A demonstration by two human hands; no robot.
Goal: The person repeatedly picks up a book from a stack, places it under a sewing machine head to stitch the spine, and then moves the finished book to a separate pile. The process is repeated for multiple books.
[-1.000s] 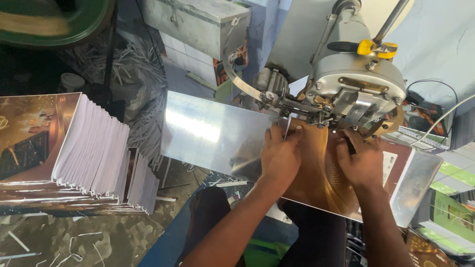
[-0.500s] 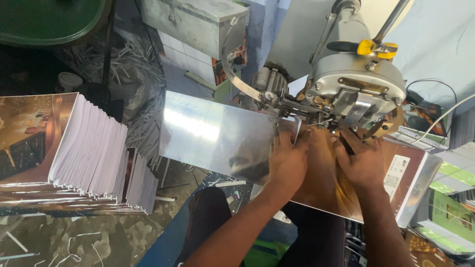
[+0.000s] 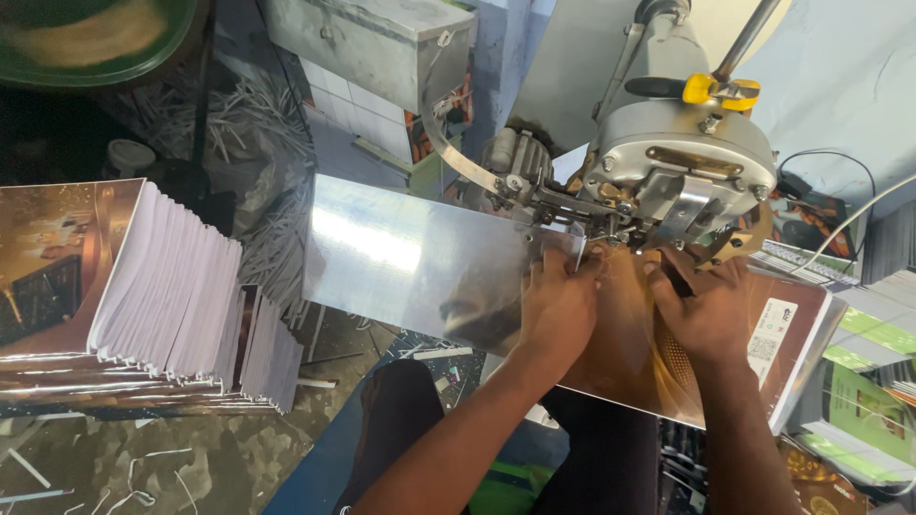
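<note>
- We see the grey metal stitching machine (image 3: 668,162) at one o'clock.
- The shiny silver-and-brown flat carton sheet (image 3: 410,257) lies under its head, stretching towards nine o'clock.
- Our left hand (image 3: 558,305) presses flat on the sheet.
- Our right hand (image 3: 706,310) presses it too, fingers spread.
- A stack of glossy folded cartons (image 3: 162,296) sits at nine o'clock.

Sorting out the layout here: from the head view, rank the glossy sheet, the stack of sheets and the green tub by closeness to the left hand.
1. Glossy sheet: under the left hand.
2. Stack of sheets: far left.
3. Green tub: top left corner.
</note>
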